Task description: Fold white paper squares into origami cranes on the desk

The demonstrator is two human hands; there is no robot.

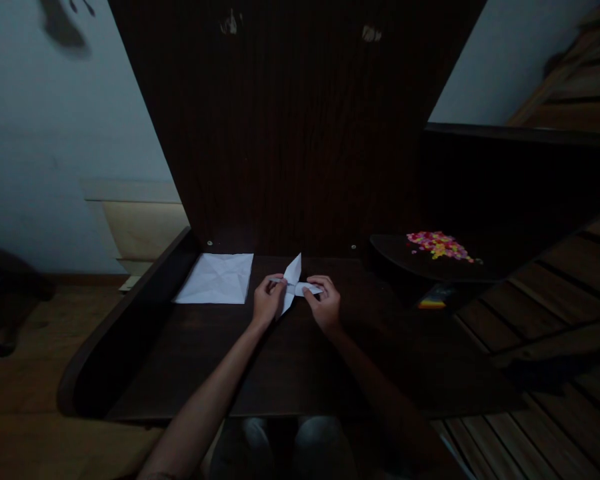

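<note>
A white folded paper figure [293,272] with several pointed arms is held between my two hands, just above the dark desk. My left hand [269,299] pinches its left arm, thumb on top. On the other side, my right hand [325,303] grips the right arm with the thumb across it and the fingers behind. One pointed arm sticks up away from me and another points down toward me. To the left of my hands lies a creased white paper sheet [215,279], flat on the desk.
The dark wooden desk [290,373] has a raised side panel [125,333] at left and a tall back board [300,133]. On a rounded shelf [390,250] at right lies a pile of small colourful pieces [440,245]. A rainbow-striped item [433,305] sits below that shelf.
</note>
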